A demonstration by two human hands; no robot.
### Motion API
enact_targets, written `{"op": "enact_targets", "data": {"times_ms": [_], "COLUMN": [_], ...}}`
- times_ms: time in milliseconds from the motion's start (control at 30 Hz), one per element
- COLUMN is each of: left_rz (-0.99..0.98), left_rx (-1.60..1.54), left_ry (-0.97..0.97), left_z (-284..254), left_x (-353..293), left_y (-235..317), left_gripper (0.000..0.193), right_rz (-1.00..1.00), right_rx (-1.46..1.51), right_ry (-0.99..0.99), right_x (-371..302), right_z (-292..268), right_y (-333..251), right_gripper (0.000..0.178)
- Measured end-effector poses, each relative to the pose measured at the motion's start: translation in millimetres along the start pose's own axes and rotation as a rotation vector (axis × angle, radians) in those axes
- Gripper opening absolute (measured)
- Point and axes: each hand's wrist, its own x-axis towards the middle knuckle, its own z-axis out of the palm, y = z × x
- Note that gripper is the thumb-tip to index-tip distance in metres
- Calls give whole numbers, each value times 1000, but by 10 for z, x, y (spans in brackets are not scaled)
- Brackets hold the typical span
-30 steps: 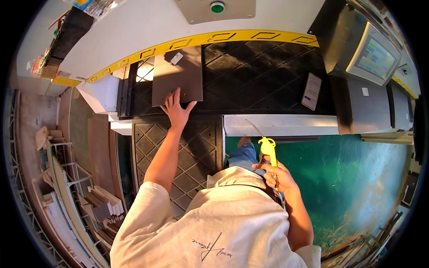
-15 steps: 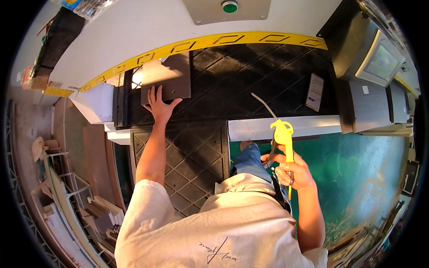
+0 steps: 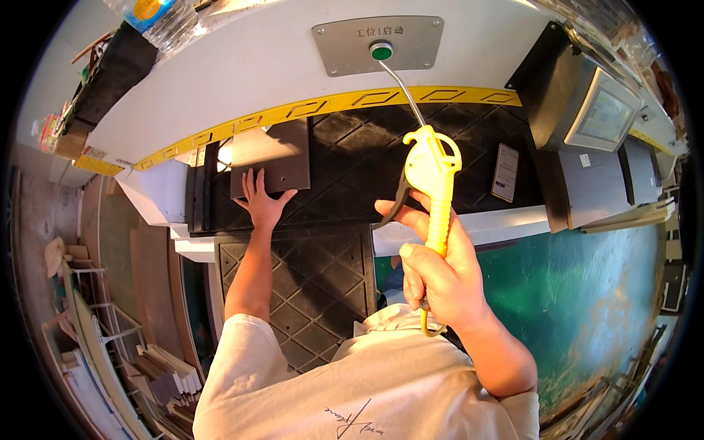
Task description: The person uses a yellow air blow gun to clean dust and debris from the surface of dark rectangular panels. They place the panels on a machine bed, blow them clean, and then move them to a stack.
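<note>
The left hand [image 3: 265, 209] reaches toward twelve o'clock, fingers spread open on one flat grey-brown panel [image 3: 282, 158] at ten o'clock on the black diamond-grooved desk [image 3: 352, 158]. The right hand [image 3: 451, 279], elbow bent, grips one yellow plastic air gun [image 3: 428, 172] at two o'clock. The panel's far edge hides behind a yellow slotted strip [image 3: 334, 105].

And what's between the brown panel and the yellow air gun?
In the head view, just a stretch of black mat shows between the panel and the air gun, which the right hand holds.
</note>
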Motion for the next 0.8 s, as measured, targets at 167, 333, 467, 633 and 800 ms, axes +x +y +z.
{"op": "enact_targets", "data": {"times_ms": [167, 333, 467, 633, 800], "left_rz": [14, -8, 10, -3, -52], "left_rx": [9, 7, 9, 14, 60], "left_ry": [25, 50, 56, 38, 9], "left_z": [25, 64, 73, 87, 2], "left_x": [39, 5, 15, 2, -28], "left_y": [19, -16, -19, -25, 105], "left_gripper": [116, 115, 113, 111, 111], "right_rz": [-37, 40, 169, 479, 607], "right_rx": [-25, -160, -308, -186, -147], "right_ry": [87, 28, -84, -96, -75], "right_x": [189, 29, -314, -840, -1168], "right_z": [62, -133, -578, -1277, -1524], "right_y": [-77, 6, 215, 661, 912], "right_gripper": [63, 61, 60, 49, 39]}}
